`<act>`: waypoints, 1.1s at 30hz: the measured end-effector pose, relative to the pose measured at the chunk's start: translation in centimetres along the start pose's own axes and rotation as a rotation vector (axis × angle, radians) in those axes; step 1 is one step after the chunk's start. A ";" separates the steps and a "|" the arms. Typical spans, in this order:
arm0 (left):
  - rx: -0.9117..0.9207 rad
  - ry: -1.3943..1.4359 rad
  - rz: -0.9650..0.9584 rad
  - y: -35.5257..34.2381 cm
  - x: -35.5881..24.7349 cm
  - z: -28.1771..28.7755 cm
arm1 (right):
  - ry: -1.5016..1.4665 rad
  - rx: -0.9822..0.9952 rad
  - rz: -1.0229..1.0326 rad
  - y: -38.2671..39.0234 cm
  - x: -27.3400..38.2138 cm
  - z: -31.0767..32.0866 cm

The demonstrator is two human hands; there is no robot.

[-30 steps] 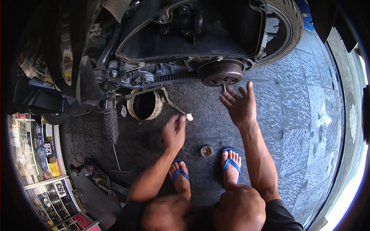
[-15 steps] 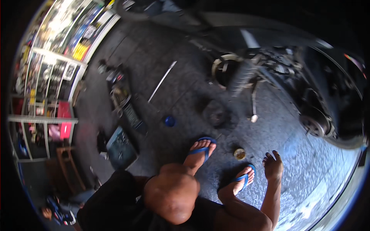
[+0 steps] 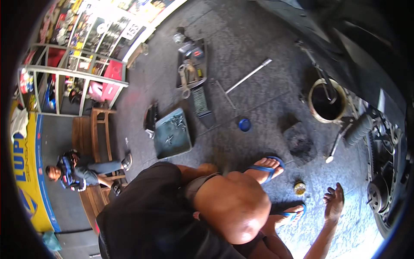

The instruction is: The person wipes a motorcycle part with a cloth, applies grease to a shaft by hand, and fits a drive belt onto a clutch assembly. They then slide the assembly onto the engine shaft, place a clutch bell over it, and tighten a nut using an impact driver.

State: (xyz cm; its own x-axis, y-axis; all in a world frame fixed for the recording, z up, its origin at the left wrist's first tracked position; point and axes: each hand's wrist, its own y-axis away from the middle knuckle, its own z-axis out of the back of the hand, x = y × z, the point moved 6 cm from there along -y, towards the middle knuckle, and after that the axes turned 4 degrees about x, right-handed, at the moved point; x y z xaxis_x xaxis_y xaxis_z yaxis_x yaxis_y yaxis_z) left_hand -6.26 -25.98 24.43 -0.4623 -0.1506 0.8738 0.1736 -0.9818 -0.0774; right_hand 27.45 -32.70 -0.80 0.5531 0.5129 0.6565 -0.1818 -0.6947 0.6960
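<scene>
My right hand [image 3: 334, 203] hovers at the lower right, fingers apart and slightly curled, holding nothing. Nearest to it is a small round jar [image 3: 299, 188] with yellowish contents, standing on the floor beside my feet in blue flip-flops. Part of my left hand [image 3: 208, 168] shows beyond my bent knee; its fingers cannot be made out. On the dark floor ahead lie a round blue lid [image 3: 244, 125] and a long metal T-handle wrench [image 3: 249, 78]. A blackened block [image 3: 299, 141] sits past my feet.
A blue-grey tray [image 3: 166, 149] of small metal parts and a dark tool tray [image 3: 204, 54] lie to the left. A motorcycle [image 3: 379, 142] stands on the right, near a bucket [image 3: 315, 113]. At far left, someone [image 3: 71, 170] sits on a wooden bench [image 3: 88, 203] by shelves.
The view has swung left, shifting the floor objects rightward in the picture and bringing the seated person fully into sight. My right hand stays open near the jar.
</scene>
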 end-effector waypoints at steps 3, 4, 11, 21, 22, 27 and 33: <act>0.277 0.284 -0.243 -1.5 -1.6 -7.8 | 0.111 0.075 0.098 0.6 2.8 -3.6; 0.564 0.632 -0.474 -2.8 -2.8 -15.0 | 0.198 0.092 0.124 1.2 3.9 -5.0; 0.491 1.429 0.306 -4.6 -6.1 -53.2 | 0.540 0.121 0.086 6.9 5.9 -14.1; 0.445 1.297 0.818 -14.2 0.7 -70.5 | 0.989 0.123 -0.063 13.0 4.4 -20.6; 0.437 1.283 0.807 -14.6 0.4 -71.0 | 0.992 0.090 -0.046 13.2 5.2 -20.7; 0.485 1.429 0.919 -15.0 -0.6 -73.7 | 0.951 0.037 0.062 14.7 7.7 -21.0; 0.435 2.613 1.700 -12.6 -2.0 -76.5 | 0.989 0.036 0.058 15.5 7.6 -20.6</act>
State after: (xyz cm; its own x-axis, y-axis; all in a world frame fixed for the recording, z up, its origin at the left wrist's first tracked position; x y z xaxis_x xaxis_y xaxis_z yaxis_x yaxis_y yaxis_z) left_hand -74.05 -22.21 -13.10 0.6180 -0.0598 -0.7839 0.7372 -0.3025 0.6042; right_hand 12.07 -29.18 20.99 -0.3863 0.6564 0.6480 -0.1534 -0.7385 0.6566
